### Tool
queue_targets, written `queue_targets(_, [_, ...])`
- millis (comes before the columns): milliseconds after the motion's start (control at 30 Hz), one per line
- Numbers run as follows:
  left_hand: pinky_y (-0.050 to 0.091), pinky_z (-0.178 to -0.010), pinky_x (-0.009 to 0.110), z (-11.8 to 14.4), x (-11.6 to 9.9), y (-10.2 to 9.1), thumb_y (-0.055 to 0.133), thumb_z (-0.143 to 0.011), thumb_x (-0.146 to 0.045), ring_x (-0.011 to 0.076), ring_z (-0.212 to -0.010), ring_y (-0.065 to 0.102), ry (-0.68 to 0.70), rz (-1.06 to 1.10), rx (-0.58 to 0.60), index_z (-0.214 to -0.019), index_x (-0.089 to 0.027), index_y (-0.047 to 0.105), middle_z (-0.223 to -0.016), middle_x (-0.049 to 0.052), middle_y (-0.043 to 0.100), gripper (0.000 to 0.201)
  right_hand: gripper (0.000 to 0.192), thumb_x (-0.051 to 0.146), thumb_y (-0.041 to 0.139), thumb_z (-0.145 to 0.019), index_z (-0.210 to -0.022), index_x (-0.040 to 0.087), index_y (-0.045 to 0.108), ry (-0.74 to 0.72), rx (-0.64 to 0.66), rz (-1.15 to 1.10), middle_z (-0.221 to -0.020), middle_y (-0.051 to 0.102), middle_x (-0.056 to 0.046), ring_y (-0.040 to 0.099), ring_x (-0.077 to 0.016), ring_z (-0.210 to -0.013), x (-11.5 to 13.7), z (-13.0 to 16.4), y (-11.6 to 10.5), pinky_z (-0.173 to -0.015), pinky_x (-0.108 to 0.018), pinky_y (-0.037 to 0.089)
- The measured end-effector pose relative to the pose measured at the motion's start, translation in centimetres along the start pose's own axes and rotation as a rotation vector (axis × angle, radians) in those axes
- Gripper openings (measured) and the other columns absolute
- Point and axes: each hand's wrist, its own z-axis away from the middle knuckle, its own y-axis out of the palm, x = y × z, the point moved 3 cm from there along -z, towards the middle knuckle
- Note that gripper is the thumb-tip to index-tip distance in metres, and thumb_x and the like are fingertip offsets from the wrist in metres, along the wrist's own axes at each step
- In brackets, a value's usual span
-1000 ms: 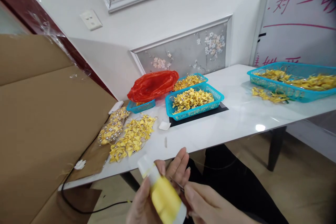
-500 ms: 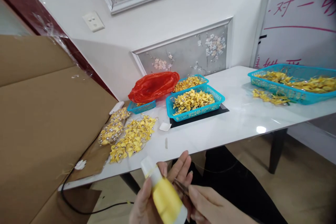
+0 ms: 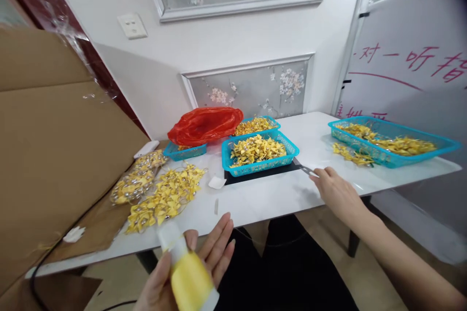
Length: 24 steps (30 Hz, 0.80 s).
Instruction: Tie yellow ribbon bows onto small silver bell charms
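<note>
Head cam shows the left hand (image 3: 189, 272) wrapped around the yellow spool (image 3: 189, 279) below the tabletop (image 3: 277, 194) edge, while the right hand (image 3: 333, 189) pinches tweezers (image 3: 304, 169) beside the blue basket (image 3: 259, 153), so I'd keep that pinch firm and low.

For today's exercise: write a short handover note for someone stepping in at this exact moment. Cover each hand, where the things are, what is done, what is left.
Left hand: holds the yellow spool below the table edge, fingers open.
Right hand: stretched over the table, pinching small tweezers beside the middle basket.
Done: yellow folded pieces fill the baskets, and a loose pile lies at left.
Left: cannot tell from this view.
</note>
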Motion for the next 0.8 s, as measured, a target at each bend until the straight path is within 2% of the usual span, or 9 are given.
queue_targets(200, [0.005,-0.118,0.053,0.0,0.4,0.2,0.015,-0.102,-0.029,0.0387,-0.145,0.019,0.024,0.021,-0.059,-0.119,-0.003,0.07,-0.151,0.032,0.035,0.063,0.015,0.027,0.057,-0.099,-0.1,0.013,0.063,0.018,0.01,0.225,-0.096,0.063,-0.004,0.063,-0.0147,-0.077,-2.6,-1.8,1.9,-0.069,-0.031,0.055])
queue_targets(267, [0.004,-0.119,0.052,-0.1,0.6,0.2,0.017,-0.102,-0.029,0.0386,-0.144,0.022,0.033,0.029,-0.089,-0.116,-0.004,0.072,-0.15,0.032,0.038,0.062,0.013,0.025,0.059,-0.098,-0.101,0.014,0.064,-0.016,-0.016,0.245,-0.097,0.063,-0.004,0.064,-0.0182,-0.087,-2.7,-1.8,2.0,-0.077,-0.036,0.055])
queue_targets(367, [0.001,-0.119,0.052,-0.3,1.1,0.1,0.023,-0.102,-0.029,0.0379,-0.144,0.026,0.033,0.037,-0.105,-0.114,-0.007,0.073,-0.149,0.031,0.041,0.056,0.01,0.017,0.061,-0.094,-0.099,0.011,0.068,-0.076,-0.074,0.207,-0.104,0.064,-0.014,0.06,-0.0317,-0.104,-1.6,-1.6,1.3,-0.085,-0.053,0.051])
queue_targets(433, [0.0,-0.119,0.052,-0.3,1.6,-0.1,0.028,-0.101,-0.03,0.037,-0.144,0.028,0.019,0.036,-0.118,-0.112,-0.009,0.074,-0.148,0.029,0.044,0.051,0.016,0.014,0.058,-0.093,-0.104,0.01,0.07,-0.161,-0.1,0.117,-0.114,0.062,-0.021,0.056,-0.0379,-0.111,0.6,-0.5,0.5,-0.088,-0.056,0.048])
queue_targets(467, [0.0,-0.119,0.052,-0.3,1.9,-0.2,0.031,-0.1,-0.03,0.0365,-0.143,0.03,0.014,0.035,-0.131,-0.111,-0.01,0.075,-0.147,0.029,0.046,0.049,0.021,0.015,0.057,-0.094,-0.111,0.011,0.069,-0.232,-0.1,0.052,-0.12,0.06,-0.02,0.055,-0.0363,-0.114,2.3,0.4,0.0,-0.091,-0.053,0.049])
queue_targets(567, [0.007,-0.12,0.05,-0.2,2.5,-0.3,0.038,-0.099,-0.031,0.0346,-0.14,0.04,0.002,0.034,-0.199,-0.106,-0.014,0.077,-0.142,0.025,0.055,0.043,0.022,0.031,0.059,-0.095,-0.115,0.03,0.067,-0.567,0.001,-0.191,-0.131,0.054,-0.004,0.057,-0.0188,-0.114,8.6,4.3,-1.3,-0.097,-0.029,0.049])
queue_targets(633, [0.015,-0.119,0.049,0.1,2.7,-0.2,0.041,-0.097,-0.032,0.0329,-0.134,0.05,0.012,0.026,-0.24,-0.101,-0.017,0.077,-0.135,0.022,0.064,0.039,0.025,0.023,0.055,-0.096,-0.119,0.029,0.063,-0.837,0.132,-0.537,-0.132,0.052,-0.006,0.053,-0.0209,-0.119,12.4,6.8,-2.1,-0.097,-0.033,0.047])
queue_targets(700, [0.022,-0.117,0.048,0.3,2.6,0.0,0.047,-0.095,-0.033,0.0309,-0.127,0.058,0.023,0.011,-0.257,-0.097,-0.02,0.077,-0.125,0.018,0.072,0.033,0.025,0.013,0.049,-0.096,-0.113,0.027,0.062,-0.914,0.175,-0.683,-0.122,0.056,-0.007,0.053,-0.0219,-0.114,14.8,8.1,-2.5,-0.094,-0.037,0.046])
queue_targets(800, [0.029,-0.114,0.043,0.8,2.3,0.0,0.056,-0.089,-0.035,0.0278,-0.12,0.064,0.014,-0.045,-0.287,-0.088,-0.023,0.075,-0.115,0.012,0.077,0.023,0.021,0.009,0.044,-0.096,-0.09,0.022,0.06,-0.875,0.274,-0.759,-0.104,0.059,-0.005,0.055,-0.0216,-0.1,16.5,8.0,-1.9,-0.087,-0.038,0.044])
